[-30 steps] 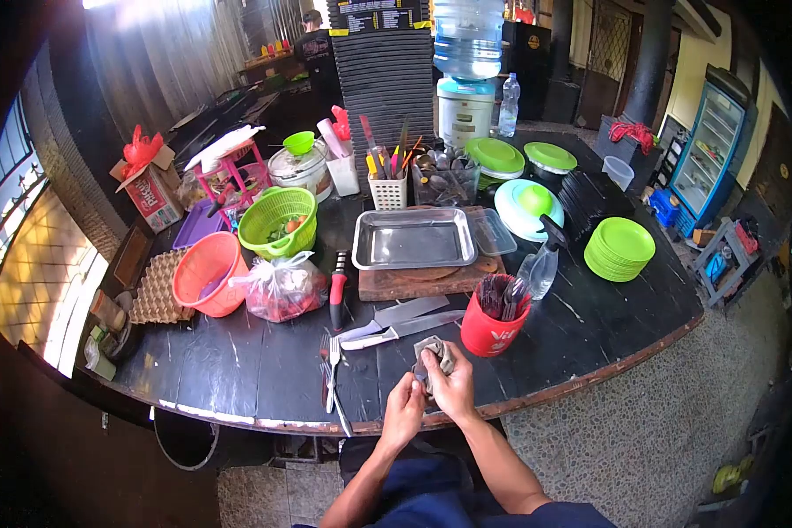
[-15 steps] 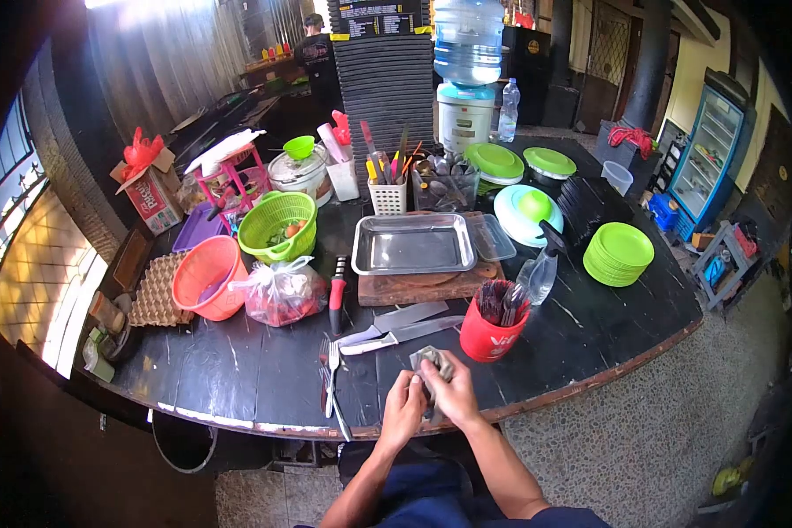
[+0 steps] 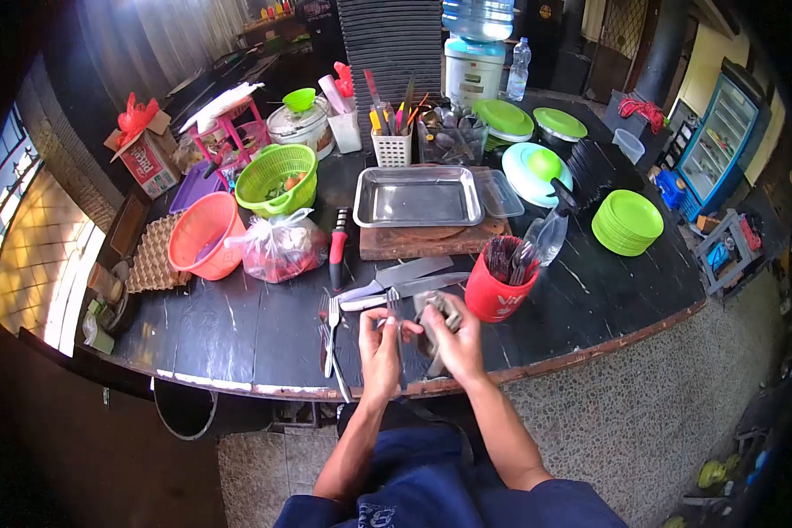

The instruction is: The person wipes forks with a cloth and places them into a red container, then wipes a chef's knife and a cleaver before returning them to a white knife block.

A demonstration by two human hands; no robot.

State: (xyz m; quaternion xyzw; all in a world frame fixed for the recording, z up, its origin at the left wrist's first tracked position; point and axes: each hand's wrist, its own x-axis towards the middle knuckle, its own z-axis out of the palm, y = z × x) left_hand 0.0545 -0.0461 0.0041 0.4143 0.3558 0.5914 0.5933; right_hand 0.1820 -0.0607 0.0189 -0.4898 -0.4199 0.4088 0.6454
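Observation:
In my left hand (image 3: 381,352) is a metal fork (image 3: 393,301), its tines pointing away from me and the fingers closed round its handle. A crumpled grey cloth (image 3: 429,310) is bunched in my right hand (image 3: 456,339), a little to the right of the fork. Several forks (image 3: 331,339) lie loose on the table left of my left hand. Two knives (image 3: 414,270) with pale handles rest just beyond my hands. Beside my right hand stands a red container (image 3: 495,290) filled with cutlery.
A steel tray (image 3: 418,197) sits on a wooden board (image 3: 387,245). To the left are a bagged bundle (image 3: 283,251), an orange basket (image 3: 207,238) and a green basket (image 3: 277,180). Green plates (image 3: 627,223) are stacked at right, and the table's front edge (image 3: 264,389) runs before me.
My hands have come apart. The fork now shows upright in my left hand, while the cloth stays in my right. The view has tipped downward slightly.

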